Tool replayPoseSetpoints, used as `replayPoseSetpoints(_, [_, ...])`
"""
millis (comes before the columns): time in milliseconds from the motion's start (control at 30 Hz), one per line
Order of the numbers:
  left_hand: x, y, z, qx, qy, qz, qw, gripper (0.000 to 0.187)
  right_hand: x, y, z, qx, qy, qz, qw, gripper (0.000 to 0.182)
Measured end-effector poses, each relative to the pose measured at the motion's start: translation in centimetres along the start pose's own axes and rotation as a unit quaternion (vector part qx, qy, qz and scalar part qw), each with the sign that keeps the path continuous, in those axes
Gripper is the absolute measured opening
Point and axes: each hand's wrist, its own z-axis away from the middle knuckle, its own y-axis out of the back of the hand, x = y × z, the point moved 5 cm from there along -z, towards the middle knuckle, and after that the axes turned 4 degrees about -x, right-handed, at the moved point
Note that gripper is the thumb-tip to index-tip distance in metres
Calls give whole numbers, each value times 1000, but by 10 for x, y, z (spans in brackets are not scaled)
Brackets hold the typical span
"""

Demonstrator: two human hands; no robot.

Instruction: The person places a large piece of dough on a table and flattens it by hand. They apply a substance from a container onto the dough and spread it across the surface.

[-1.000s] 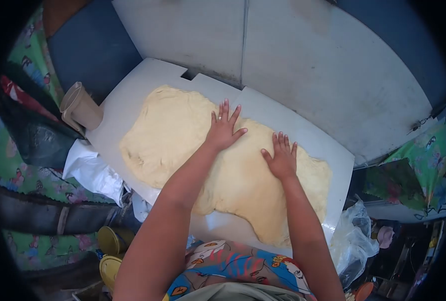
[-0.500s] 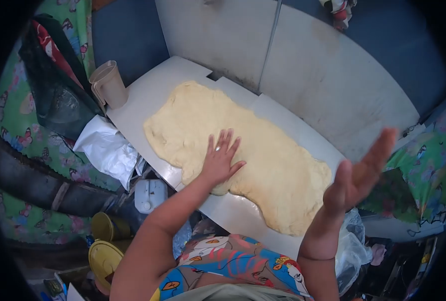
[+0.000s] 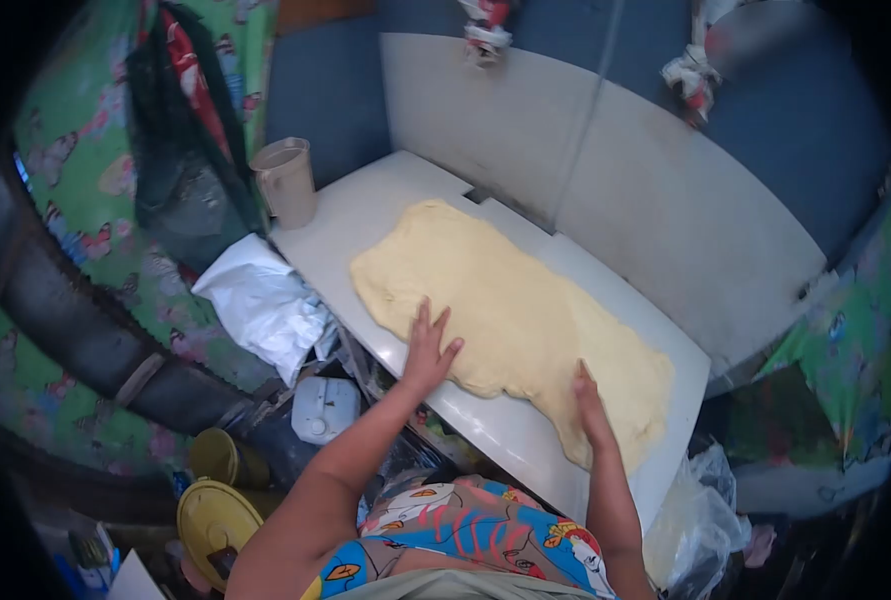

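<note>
A wide, flattened slab of pale yellow dough (image 3: 495,300) lies across a light tabletop (image 3: 350,215). My left hand (image 3: 430,352) rests on the dough's near edge, left of its middle, with its fingers spread. Farther right, my right hand (image 3: 592,408) touches the dough's top near the front edge. Its fingers are stretched out and seen from the side. Neither hand holds anything.
A beige pitcher (image 3: 287,185) stands at the table's far left corner. Beside the left edge are a white plastic bag (image 3: 265,305) and a white jug (image 3: 325,410). Yellow buckets (image 3: 210,525) sit lower left. A clear bag (image 3: 700,525) is at lower right.
My right hand has come down from the air onto the dough. My left hand has shifted toward the dough's near edge. The head view has moved, so the table sits lower and farther right.
</note>
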Motion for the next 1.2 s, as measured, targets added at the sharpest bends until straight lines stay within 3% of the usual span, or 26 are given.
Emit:
replayPoseSetpoints(67, [-9, 1, 11, -73, 92, 321, 940, 63, -41, 36, 4, 53, -32, -245, 968, 68])
replayPoseSetpoints(100, [-11, 13, 15, -69, 104, 316, 941, 63, -62, 47, 9, 74, -57, -364, 927, 69])
replayPoseSetpoints(167, [-3, 43, 20, -128, 44, 310, 941, 61, -119, 63, 6, 102, -5, -298, 949, 70])
replayPoseSetpoints(233, [-15, 67, 27, -130, 44, 282, 949, 61, -183, 83, 7, 275, 116, -118, 947, 71])
replayPoseSetpoints(267, [-24, 77, 32, -134, 35, 255, 957, 61, -197, 72, -4, 266, 121, -121, 948, 71])
replayPoseSetpoints(333, [-50, 94, 46, -132, 47, 237, 961, 61, -224, 49, -18, 413, 171, 29, 894, 72])
replayPoseSetpoints(367, [-68, 100, 56, -127, 57, 233, 962, 61, -217, 15, -37, 406, 178, 24, 896, 72])
replayPoseSetpoints(400, [-88, 104, 69, -132, 94, 253, 954, 62, -195, -43, -74, 203, 85, 129, 967, 71])
replayPoseSetpoints(433, [-107, 108, 81, -135, 131, 273, 943, 62, -175, -88, -92, -12, -10, 230, 973, 71])
replayPoseSetpoints(567, [-162, 136, 122, -126, 187, 318, 921, 60, -173, -101, -109, -111, -66, 187, 974, 70])
replayPoseSetpoints(633, [-183, 147, 132, -105, 211, 327, 915, 60, -179, -82, -125, 18, -78, -89, 993, 66])
replayPoseSetpoints(667, [-193, 147, 136, -107, 233, 391, 884, 61, -194, -83, -128, 8, -70, -84, 994, 66])
replayPoseSetpoints(733, [-204, 144, 138, -74, 272, 517, 808, 64, -285, -45, -108, 248, 97, -165, 950, 61])
replayPoseSetpoints(767, [-198, 155, 134, -67, 378, 605, 697, 65, -323, -51, -101, 248, 143, -185, 940, 59])
replayPoseSetpoints(833, [-209, 142, 130, -58, 401, 743, 533, 71, -387, -84, -82, 228, 258, -232, 910, 62])
replayPoseSetpoints(867, [-207, 145, 125, -53, 404, 741, 533, 71, -410, -116, -72, 179, 301, -274, 896, 70])
replayPoseSetpoints(900, [-201, 148, 117, -29, 414, 768, 489, 72, -423, -157, -63, 78, 350, -281, 890, 74])
replayPoseSetpoints(933, [-194, 145, 109, -4, 420, 793, 442, 74, -399, -241, -78, -210, 285, -278, 893, 75])
replayPoseSetpoints(967, [-223, 98, 114, 1, 418, 796, 439, 74, -415, -245, -68, -111, 429, -216, 870, 74])
replayPoseSetpoints(1000, [-239, 64, 121, 118, 210, 856, 458, 73, -428, -247, -52, -10, 558, -148, 817, 73])
replayPoseSetpoints(1033, [-226, 13, 145, 230, -13, 861, 453, 73, -425, -247, -54, -16, 564, -145, 813, 73])
replayPoseSetpoints(1067, [-216, 86, 142, 98, 105, 775, 616, 79, -427, -248, -60, -28, 573, -113, 812, 75])
replayPoseSetpoints(1100, [-203, 142, 131, 108, 103, 771, 619, 79, -428, -252, -64, -39, 579, -84, 810, 77])
replayPoseSetpoints(1167, [-184, 185, 131, 39, 297, 870, 392, 83, -417, -258, -71, -62, 565, -71, 820, 72])
replayPoseSetpoints(1200, [-197, 173, 142, 12, 150, 941, 303, 78, -408, -265, -83, -109, 470, -121, 868, 71])
